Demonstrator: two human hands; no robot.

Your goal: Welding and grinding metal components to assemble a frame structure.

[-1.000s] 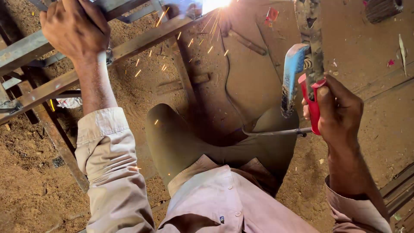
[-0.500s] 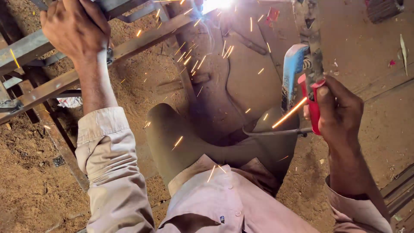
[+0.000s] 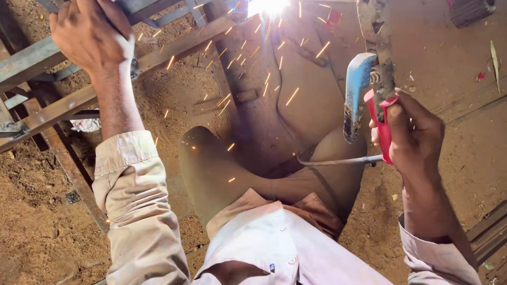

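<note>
right hand (image 3: 417, 132) gripping electrode holder (image 3: 377, 95), upright

Dirt-floored welding yard: steel frame (image 3: 47, 113), flying sparks (image 3: 266, 8).

left hand (image 3: 92, 34) on metal frame (image 3: 58, 108), far left; electrode holder (image 3: 372, 100) in right hand (image 3: 409, 134), right; welding arc (image 3: 268, 6) between, beyond the knees.

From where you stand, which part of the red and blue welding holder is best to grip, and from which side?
Grip the welding holder at its red handle, coming from the right, as the right hand does now. The handle is the low end, far from the bright arc and its sparks. The upper clamp end is bare metal and points toward the arc. The left hand grips the metal frame.
</note>
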